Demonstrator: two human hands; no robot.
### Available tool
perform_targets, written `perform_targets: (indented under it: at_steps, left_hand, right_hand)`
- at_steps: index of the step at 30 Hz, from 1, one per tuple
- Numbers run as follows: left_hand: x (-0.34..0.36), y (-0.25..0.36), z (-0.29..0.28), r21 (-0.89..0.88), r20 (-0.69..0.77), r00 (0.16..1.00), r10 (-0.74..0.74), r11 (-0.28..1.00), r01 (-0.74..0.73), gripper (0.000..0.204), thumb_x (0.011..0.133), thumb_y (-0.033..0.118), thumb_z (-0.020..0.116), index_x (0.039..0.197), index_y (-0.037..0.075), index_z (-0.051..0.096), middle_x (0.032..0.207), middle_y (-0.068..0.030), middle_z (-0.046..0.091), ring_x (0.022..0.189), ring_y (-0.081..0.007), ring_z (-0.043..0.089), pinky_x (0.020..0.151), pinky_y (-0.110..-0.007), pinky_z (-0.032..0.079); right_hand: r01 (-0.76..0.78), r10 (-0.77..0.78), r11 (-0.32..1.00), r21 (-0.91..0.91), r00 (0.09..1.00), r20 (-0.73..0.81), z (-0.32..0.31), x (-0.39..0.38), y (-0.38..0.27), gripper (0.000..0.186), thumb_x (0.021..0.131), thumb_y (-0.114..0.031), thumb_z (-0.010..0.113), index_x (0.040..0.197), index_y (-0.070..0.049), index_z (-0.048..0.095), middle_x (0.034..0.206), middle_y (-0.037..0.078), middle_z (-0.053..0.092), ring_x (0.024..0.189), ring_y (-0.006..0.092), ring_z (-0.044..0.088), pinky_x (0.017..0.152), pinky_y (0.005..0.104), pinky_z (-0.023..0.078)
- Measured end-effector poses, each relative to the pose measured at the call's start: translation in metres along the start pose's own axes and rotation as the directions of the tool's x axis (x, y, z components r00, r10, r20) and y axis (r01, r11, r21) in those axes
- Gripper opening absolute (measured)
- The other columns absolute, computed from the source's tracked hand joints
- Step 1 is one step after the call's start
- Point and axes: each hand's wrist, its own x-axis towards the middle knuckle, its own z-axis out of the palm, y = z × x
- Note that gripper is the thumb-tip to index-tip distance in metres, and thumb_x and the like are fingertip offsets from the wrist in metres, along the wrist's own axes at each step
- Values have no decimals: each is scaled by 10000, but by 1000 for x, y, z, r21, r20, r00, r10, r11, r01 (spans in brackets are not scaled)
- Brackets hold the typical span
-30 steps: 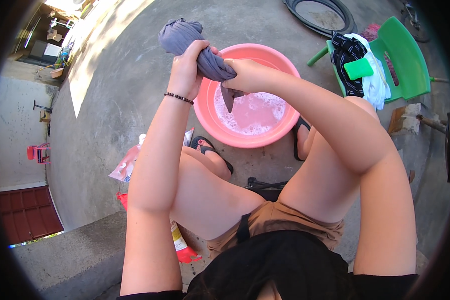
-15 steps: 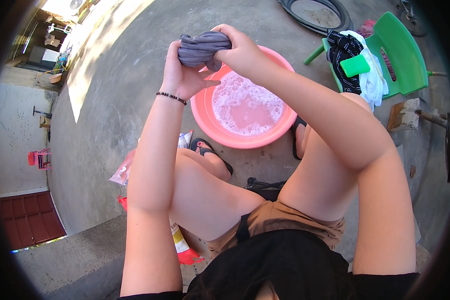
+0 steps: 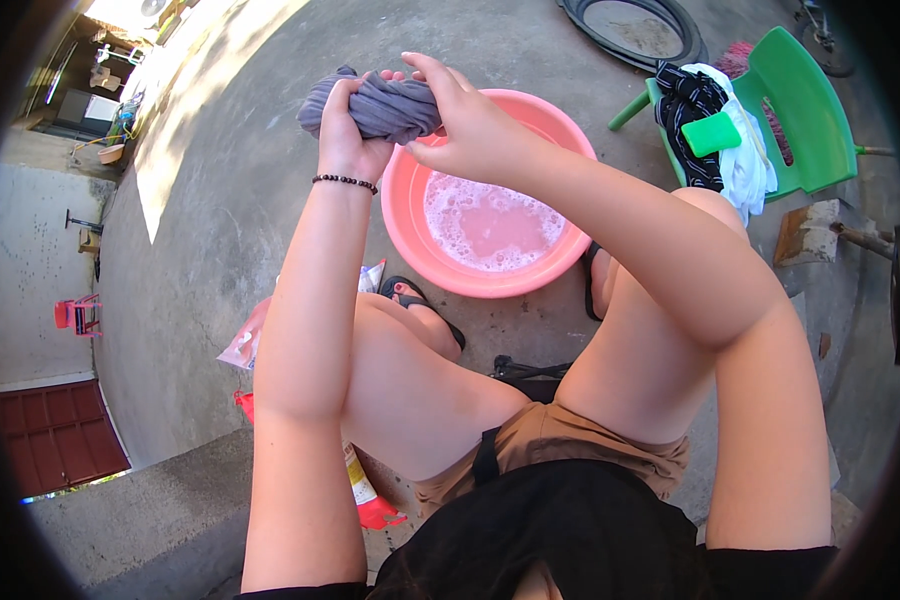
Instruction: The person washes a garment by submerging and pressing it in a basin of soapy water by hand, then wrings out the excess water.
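Note:
A grey cloth (image 3: 395,108), twisted into a thick bundle, is held up over the far left rim of a pink basin (image 3: 402,230). My left hand (image 3: 350,140), with a dark beaded bracelet at its wrist, is closed round the cloth's middle. One end of the bundle sticks out left of that hand. My right hand (image 3: 475,130) is at the cloth's right end, fingers stretched and thumb apart, seemingly only touching it. Foamy, pinkish water (image 3: 500,225) fills the lower part of the basin, which stands on the ground between my feet.
At the right, a green plastic chair (image 3: 810,120) carries black patterned cloth (image 3: 682,95), white cloth (image 3: 755,165) and a bright green block (image 3: 710,133). Black tyres (image 3: 685,30) lie beyond the basin. Packets, one red and yellow (image 3: 365,485), lie by my left leg.
The cloth has moved left and is now a longer twisted roll. My left hand has wrapped round its middle, while my right hand's fingers have spread at its right end.

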Motion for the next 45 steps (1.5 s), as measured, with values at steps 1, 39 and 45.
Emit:
perform_targets:
  at_steps: [1,39,45]
  left_hand:
    - [2,0,-2,-15,-29,999,33,999,-33,282,879,160,487,1116,11,521,1125,-129,604,1067,-245,579,953,-403,446]
    - [-17,-3,-13,439,388,919,-74,891,-114,454,827,56,413,1264,-47,485,935,-124,609,881,-224,610,845,-346,509]
    - [-13,-8,-14,410,385,912,-141,912,-32,460,842,66,399,1279,-60,470,1215,-204,567,1121,-290,577,1010,-389,454]
  right_hand:
    - [209,-217,964,-167,976,-28,3,-3,-4,845,682,-56,704,1416,-32,286,1269,273,473,1039,387,601,860,390,515]
    - [-963,291,233,138,204,935,-1,15,11,275,742,-252,683,624,-135,464,537,-35,404,373,27,213,361,174,165]
    - [-964,328,244,105,184,926,-4,15,12,280,741,-256,682,618,-141,458,530,-36,398,367,27,214,360,176,161]
